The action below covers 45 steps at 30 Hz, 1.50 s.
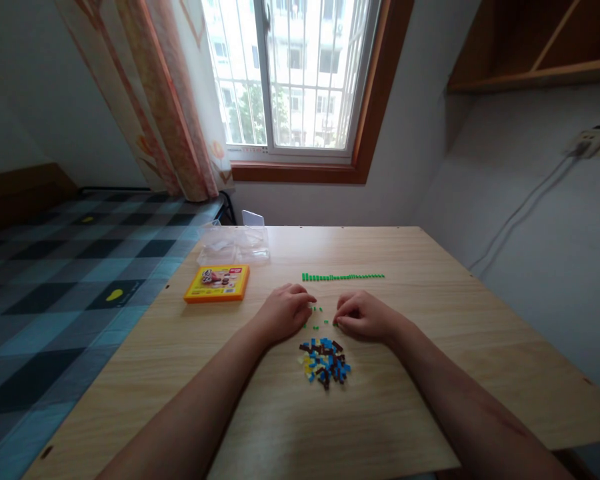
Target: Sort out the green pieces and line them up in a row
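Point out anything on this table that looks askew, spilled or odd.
Nothing is damaged or spilled. The green row is neat, the mixed pile compact. A few loose green pieces lie scattered between the left hand and right hand.

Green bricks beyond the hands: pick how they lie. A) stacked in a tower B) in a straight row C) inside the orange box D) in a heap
B: the green bricks form one straight row on the table, beyond the left hand and right hand.
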### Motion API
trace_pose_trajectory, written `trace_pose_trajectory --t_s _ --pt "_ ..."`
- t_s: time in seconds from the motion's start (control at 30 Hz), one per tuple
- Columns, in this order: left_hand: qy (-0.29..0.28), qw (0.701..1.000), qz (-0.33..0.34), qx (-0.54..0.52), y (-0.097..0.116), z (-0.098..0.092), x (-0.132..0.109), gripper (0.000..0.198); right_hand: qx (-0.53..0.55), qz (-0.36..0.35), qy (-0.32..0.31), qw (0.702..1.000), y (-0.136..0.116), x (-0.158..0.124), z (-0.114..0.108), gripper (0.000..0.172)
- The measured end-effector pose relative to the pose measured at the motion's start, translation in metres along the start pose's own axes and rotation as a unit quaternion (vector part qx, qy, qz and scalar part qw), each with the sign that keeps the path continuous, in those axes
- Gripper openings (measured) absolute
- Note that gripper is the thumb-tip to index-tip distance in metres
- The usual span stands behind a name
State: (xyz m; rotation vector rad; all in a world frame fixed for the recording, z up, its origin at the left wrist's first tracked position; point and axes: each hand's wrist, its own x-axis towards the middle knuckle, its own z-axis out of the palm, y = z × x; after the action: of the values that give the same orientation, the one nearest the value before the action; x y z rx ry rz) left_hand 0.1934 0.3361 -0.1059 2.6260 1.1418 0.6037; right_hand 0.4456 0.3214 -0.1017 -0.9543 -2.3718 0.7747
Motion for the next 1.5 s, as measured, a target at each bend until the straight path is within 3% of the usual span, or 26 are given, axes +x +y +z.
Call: trace_pose_trajectory --t_s 0.5,1.0,1.5 --pt "-0.025 0.999 0.031 0.012 0.006 0.001 0.001 0.029 -0.090 0.018 0.064 0.994 0.004 0.003 0.003 0.021" --pt "0.046 0.998 -0.013 -0.049 -0.009 0.012 0.002 0.027 -0.118 -0.019 0.066 0.991 0.010 0.009 0.018 0.022" --pt "0.066 0.997 -0.014 -0.049 -0.013 0.017 0.002 0.025 -0.122 -0.036 0.084 0.988 0.018 0.015 0.029 0.026"
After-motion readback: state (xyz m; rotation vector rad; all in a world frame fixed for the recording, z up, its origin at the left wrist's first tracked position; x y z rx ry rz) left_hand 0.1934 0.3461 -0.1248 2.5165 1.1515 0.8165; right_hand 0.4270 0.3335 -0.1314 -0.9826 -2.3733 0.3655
